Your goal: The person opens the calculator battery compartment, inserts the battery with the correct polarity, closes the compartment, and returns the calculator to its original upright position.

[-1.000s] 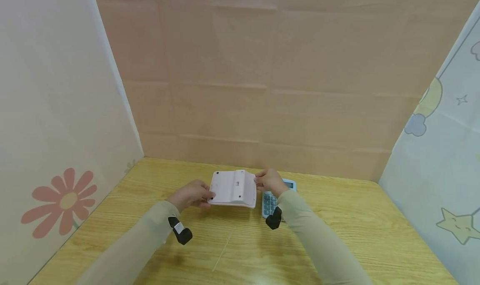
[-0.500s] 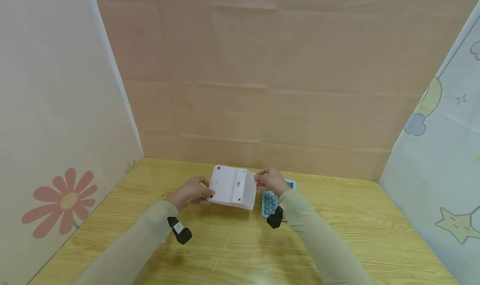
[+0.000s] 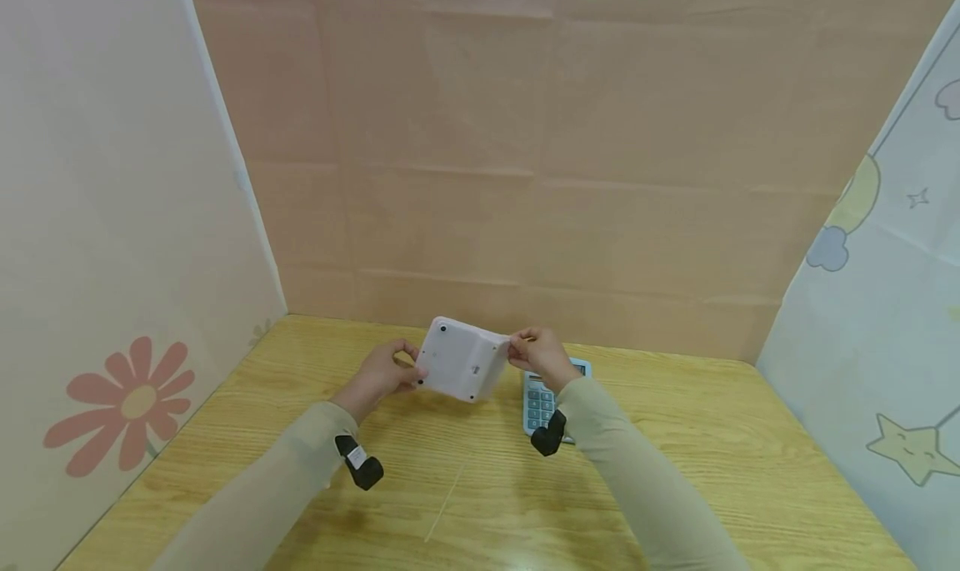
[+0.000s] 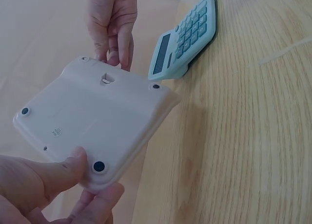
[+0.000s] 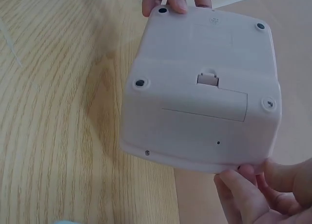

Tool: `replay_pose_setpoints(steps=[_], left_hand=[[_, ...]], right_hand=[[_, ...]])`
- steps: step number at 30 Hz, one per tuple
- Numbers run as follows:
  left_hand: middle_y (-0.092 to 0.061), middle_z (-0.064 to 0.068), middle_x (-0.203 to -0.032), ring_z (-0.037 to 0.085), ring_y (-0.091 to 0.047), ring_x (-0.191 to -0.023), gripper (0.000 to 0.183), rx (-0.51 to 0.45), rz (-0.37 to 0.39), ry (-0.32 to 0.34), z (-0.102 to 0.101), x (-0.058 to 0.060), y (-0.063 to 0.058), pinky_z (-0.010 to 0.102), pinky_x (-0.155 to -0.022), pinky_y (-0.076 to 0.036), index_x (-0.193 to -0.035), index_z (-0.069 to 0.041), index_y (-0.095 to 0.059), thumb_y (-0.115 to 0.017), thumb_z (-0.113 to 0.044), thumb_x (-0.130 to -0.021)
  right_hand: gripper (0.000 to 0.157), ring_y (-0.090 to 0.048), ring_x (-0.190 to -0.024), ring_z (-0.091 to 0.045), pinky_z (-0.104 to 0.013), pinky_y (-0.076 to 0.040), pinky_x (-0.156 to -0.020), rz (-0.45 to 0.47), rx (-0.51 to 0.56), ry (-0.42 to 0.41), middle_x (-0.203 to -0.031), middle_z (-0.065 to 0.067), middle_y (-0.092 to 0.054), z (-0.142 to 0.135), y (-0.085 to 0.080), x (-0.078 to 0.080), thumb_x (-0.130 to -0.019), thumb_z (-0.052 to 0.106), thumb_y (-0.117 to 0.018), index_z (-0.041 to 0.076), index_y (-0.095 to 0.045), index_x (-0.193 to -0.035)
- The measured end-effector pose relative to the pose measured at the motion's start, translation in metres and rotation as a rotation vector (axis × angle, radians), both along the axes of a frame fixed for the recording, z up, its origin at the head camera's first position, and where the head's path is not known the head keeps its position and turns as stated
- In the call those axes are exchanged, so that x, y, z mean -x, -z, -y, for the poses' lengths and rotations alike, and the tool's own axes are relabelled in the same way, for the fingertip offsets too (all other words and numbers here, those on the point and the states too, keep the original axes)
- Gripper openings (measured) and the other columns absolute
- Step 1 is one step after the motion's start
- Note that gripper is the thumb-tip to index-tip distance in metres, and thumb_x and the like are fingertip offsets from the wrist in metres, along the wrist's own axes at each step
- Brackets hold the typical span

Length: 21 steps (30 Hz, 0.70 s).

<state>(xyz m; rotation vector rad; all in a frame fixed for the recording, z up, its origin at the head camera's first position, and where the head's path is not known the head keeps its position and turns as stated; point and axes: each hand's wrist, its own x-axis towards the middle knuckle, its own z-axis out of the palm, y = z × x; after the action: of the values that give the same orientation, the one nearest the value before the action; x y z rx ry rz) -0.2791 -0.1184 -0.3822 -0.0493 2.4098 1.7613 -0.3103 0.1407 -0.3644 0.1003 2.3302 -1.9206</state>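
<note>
Between both hands hangs a pale pink calculator (image 3: 459, 358), raised above the table with its underside turned toward me. Dark rubber feet and a battery cover (image 5: 207, 104) show on that underside; its keys and screen are hidden. My left hand (image 3: 380, 375) pinches one corner, thumb on the back and fingers beneath, as the left wrist view shows. At the opposite end, my right hand (image 3: 542, 356) pinches the edge near a corner. Below the right wrist lies a light blue calculator (image 3: 538, 404), keys up, partly covered by the hand and sleeve.
The wood-grain table (image 3: 675, 438) runs back to a tan paper-covered wall (image 3: 525, 179). Printed side panels stand at left and right, one with a red flower (image 3: 135, 404). A thin pale streak (image 3: 446, 504) marks the tabletop in front.
The pink calculator has risen and tilted steeper, its far left corner lifting most. Both hands have moved slightly up with it, keeping their grips. The blue calculator has stayed put.
</note>
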Motion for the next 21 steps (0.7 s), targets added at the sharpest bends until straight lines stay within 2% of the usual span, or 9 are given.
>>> replay_pose_setpoints(steps=[7, 11, 17, 21], left_hand=[[-0.059, 0.016, -0.096, 0.023, -0.061, -0.085, 0.023, -0.009, -0.052, -0.031, 0.0007, -0.0005, 0.0005, 0.031, -0.076, -0.056, -0.1, -0.001, -0.056, -0.071, 0.004, -0.083], [-0.061, 0.016, -0.101, 0.025, -0.06, -0.092, 0.022, 0.035, -0.085, -0.034, 0.0012, -0.0011, -0.0006, 0.031, -0.078, -0.054, -0.099, -0.002, -0.058, -0.073, 0.001, -0.082], [-0.062, 0.017, -0.107, 0.029, -0.059, -0.097, 0.025, 0.046, -0.105, -0.036, 0.0004, -0.0018, -0.0015, 0.042, -0.085, -0.051, -0.099, -0.003, -0.059, -0.072, 0.006, -0.08], [-0.061, 0.02, -0.106, 0.029, -0.059, -0.095, 0.029, 0.019, -0.122, -0.046, -0.0014, -0.0007, -0.0009, 0.037, -0.078, -0.054, -0.098, -0.001, -0.058, -0.068, 0.016, -0.076]], right_hand=[[0.031, -0.066, -0.097, -0.028, -0.044, -0.053, -0.09, -0.024, -0.027, -0.024, -0.098, -0.012, -0.063, -0.0024, 0.0021, -0.0021, -0.1, 0.021, -0.054, -0.005, -0.057, -0.117], [0.035, -0.068, -0.088, -0.021, -0.043, -0.055, -0.085, 0.003, -0.016, -0.036, -0.099, -0.011, -0.063, -0.004, 0.0024, -0.0018, -0.098, 0.024, -0.056, -0.004, -0.057, -0.12], [0.033, -0.069, -0.069, -0.015, -0.03, -0.058, -0.071, 0.055, 0.075, -0.017, -0.103, -0.017, -0.062, -0.0045, 0.0041, 0.0011, -0.096, 0.011, -0.055, -0.007, -0.055, -0.124], [0.034, -0.068, -0.064, -0.014, -0.029, -0.058, -0.069, 0.065, 0.084, -0.004, -0.106, -0.02, -0.062, -0.004, 0.0057, 0.0016, -0.097, 0.008, -0.054, -0.009, -0.053, -0.126]])
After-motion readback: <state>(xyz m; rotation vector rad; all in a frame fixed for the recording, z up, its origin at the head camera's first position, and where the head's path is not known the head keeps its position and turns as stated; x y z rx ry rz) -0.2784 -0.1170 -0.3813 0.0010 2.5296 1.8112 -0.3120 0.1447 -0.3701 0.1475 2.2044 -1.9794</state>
